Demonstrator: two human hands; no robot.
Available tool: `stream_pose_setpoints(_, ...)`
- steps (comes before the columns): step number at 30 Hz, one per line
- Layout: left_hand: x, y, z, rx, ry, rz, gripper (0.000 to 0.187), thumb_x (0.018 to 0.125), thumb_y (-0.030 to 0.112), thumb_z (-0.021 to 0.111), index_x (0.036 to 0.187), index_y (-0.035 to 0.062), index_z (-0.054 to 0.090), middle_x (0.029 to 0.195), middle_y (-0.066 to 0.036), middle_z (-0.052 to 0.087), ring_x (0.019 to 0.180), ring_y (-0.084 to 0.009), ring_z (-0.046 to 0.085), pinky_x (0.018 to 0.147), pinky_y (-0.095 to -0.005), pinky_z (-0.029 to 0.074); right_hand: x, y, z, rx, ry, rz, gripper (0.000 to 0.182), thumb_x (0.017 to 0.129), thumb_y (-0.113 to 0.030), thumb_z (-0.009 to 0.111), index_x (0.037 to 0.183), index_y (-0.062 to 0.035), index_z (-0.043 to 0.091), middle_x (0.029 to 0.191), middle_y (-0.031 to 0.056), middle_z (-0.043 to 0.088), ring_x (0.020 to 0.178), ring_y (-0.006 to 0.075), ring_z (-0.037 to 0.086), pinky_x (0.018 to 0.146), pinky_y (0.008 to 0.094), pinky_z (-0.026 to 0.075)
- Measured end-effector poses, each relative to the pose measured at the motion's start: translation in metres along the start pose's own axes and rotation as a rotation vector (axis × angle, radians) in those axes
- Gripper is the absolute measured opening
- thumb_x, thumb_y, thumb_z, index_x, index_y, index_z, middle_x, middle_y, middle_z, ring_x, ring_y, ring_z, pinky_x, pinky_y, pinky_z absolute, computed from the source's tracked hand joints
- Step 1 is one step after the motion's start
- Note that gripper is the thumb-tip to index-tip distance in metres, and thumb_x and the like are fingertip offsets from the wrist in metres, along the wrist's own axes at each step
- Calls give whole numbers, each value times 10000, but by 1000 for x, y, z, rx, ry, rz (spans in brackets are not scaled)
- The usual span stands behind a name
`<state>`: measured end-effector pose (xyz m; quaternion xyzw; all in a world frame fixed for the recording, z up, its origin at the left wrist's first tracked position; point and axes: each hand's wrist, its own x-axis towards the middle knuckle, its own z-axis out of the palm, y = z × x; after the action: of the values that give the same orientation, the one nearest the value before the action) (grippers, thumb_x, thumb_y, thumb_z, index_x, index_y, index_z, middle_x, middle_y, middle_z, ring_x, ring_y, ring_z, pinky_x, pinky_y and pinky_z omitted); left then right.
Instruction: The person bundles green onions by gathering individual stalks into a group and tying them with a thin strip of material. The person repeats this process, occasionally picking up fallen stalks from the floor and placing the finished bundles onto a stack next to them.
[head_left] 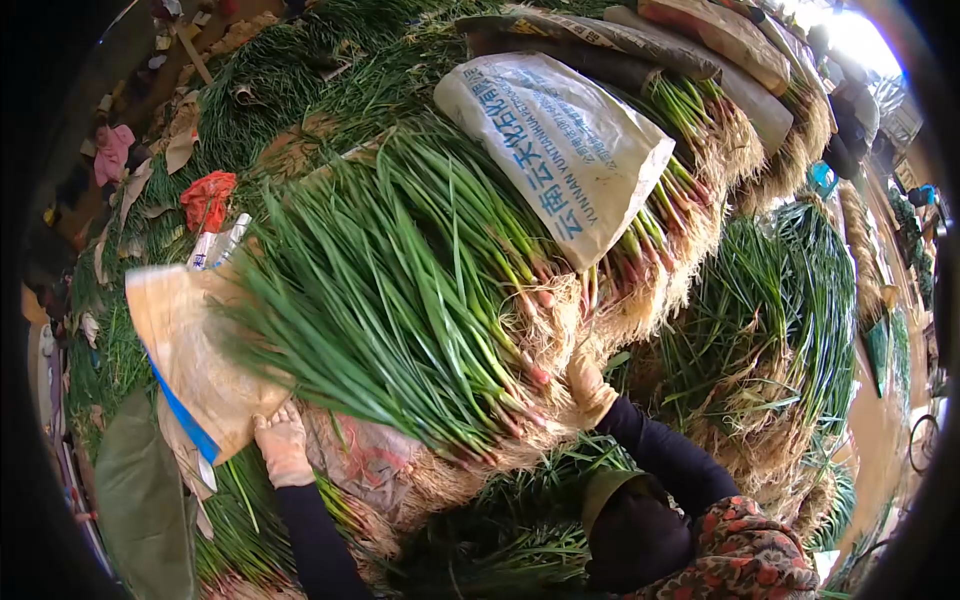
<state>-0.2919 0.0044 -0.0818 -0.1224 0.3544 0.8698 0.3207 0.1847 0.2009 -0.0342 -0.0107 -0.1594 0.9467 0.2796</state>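
Note:
My left hand (283, 445), pale-gloved with a dark sleeve, grips the lower edge of a beige woven sack (190, 340) with a blue stripe. The sack's far end is smeared by motion. Just right of it, a large bundle of green onions (400, 300) lies with leaves to the left and pinkish bulbs and pale roots to the right. A co-worker's gloved hand (590, 388) touches the roots at that end. That hand's arm runs from a floral-clothed shoulder. I do not see my right hand.
A white printed sack (565, 150) covers more bundles behind. Further bundles under brown sacks (720, 50) lie at upper right, and another green-onion pile (770, 310) stands at right. The co-worker's capped head (635, 530) is at lower right. A red plastic bag (208, 200) lies at left.

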Motion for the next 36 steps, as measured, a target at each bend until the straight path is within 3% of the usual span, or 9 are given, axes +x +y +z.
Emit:
stream_pose_setpoints(4, -149, -37, 46, 103, -80, -2, 753, 872, 432, 567, 1417, 38, 228, 1444, -105, 311, 1282, -223, 370, 1070, -382, 322, -34, 3, -109, -754, 898, -219, 447, 981, -438, 326, 1058, -73, 573, 763, 45, 598, 639, 153, 556, 595, 326, 475)
stream_pose_setpoints(7, -227, -90, 9, 225, -29, -160, 525, 889, 418, 549, 1258, 59, 448, 1184, -82, 518, 1067, -185, 508, 951, -370, 422, -46, -58, -22, -2552, 271, 404, 253, 944, -229, 377, 973, -49, 552, 720, 94, 593, 531, 209, 561, 500, 380, 475)
stream_pose_setpoints(8, -262, -106, 29, 319, -4, -150, 403, 900, 416, 535, 1140, 93, 532, 1099, -36, 586, 1037, -186, 549, 884, -366, 481, -61, -67, 4, -2976, 53, -21, 226, 932, -235, 405, 949, -61, 548, 588, 74, 551, 500, 154, 546, 391, 348, 440)
stream_pose_setpoints(9, -269, -114, 4, 397, -90, -240, 395, 918, 397, 508, 1192, 113, 519, 1165, -39, 563, 1075, -198, 533, 913, -372, 463, -53, -79, 68, -2720, 544, 670, 177, 912, -202, 439, 976, -74, 544, 620, 33, 563, 451, 115, 519, 329, 317, 403)
stream_pose_setpoints(15, -282, -155, 20, 557, -390, -386, 505, 934, 269, 494, 1367, 62, 336, 1279, -87, 468, 1181, -210, 470, 985, -332, 381, 3, -128, 122, -2219, 439, -523, 151, 892, -82, 518, 1003, -7, 589, 898, 132, 659, 763, 218, 655, 684, 310, 535)
stream_pose_setpoints(18, -268, -165, 46, 636, -308, -181, 586, 903, 243, 564, 1394, 70, 296, 1321, -84, 422, 1196, -206, 455, 985, -331, 374, 92, -143, 52, -1915, 291, -224, 417, 929, -188, 514, 1287, 14, 442, 1248, 192, 530, 1171, 252, 506, 1011, 314, 385)
stream_pose_setpoints(23, -260, -177, 62, 646, -323, -153, 645, 867, 201, 616, 1391, 42, 275, 1263, -98, 441, 1164, -224, 436, 1015, -343, 325, 149, -143, 50, -2204, 856, 126, 733, 887, -570, 387, 1215, 82, 451, 1097, 306, 571, 1078, 401, 544, 929, 421, 420)
stream_pose_setpoints(29, -247, -182, 128, 786, -504, 8, 762, 852, 214, 627, 1412, -4, 157, 1417, -157, 264, 1267, -250, 290, 1068, -371, 240, 126, -89, 24, -2275, 679, -230, 778, 888, -593, 359, 1385, 2, 297, 1292, 344, 400, 1183, 432, 440, 994, 432, 358)
stream_pose_setpoints(36, -156, -208, 160, 762, -523, 36, 632, 776, 122, 703, 1296, -40, 382, 1163, -113, 559, 1006, -199, 529, 906, -300, 411, 121, -67, 49, -2354, 744, -83, 871, 845, -609, 432, 1390, 47, 258, 1329, 319, 387, 1244, 409, 387, 1048, 393, 303)
